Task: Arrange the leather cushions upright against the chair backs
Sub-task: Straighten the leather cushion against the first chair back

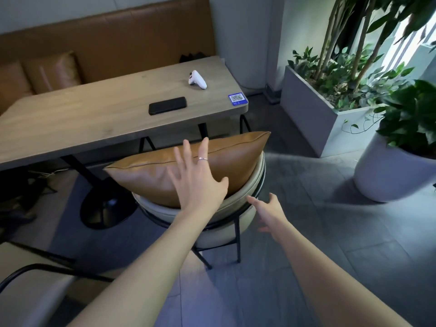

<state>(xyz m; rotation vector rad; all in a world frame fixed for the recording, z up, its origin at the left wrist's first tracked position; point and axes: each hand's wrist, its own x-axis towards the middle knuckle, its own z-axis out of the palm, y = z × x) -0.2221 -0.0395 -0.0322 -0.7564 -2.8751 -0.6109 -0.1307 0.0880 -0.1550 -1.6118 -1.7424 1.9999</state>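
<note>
A tan leather cushion [151, 172] stands on edge in the cream chair [238, 197], leaning against the curved backrest, its piped seam along the top. Its lower edge is hidden behind the chair back, and part of its near face is covered by the left hand [197, 178]. That hand is spread flat with fingers splayed in front of the cushion; whether the palm actually touches the leather cannot be told. A thin ring [202, 159] sits on one finger. The right hand [267, 212] hangs loosely open just beside the chair's rim, gripping nothing.

Beyond the chair, a wooden table [70, 121] carries a dark phone [167, 105] lying face down or switched off, a white game controller [197, 79], and a small blue sticker [237, 99] with a QR code; its print is too small to read. A second tan cushion [53, 72] rests on the brown leather bench [122, 41] behind the table, partly cut off by the tabletop. To the right stand a grey rectangular planter [313, 114] and a round white pot [389, 175], both leafy. Another chair [30, 293] is cut off at the lower left corner.
</note>
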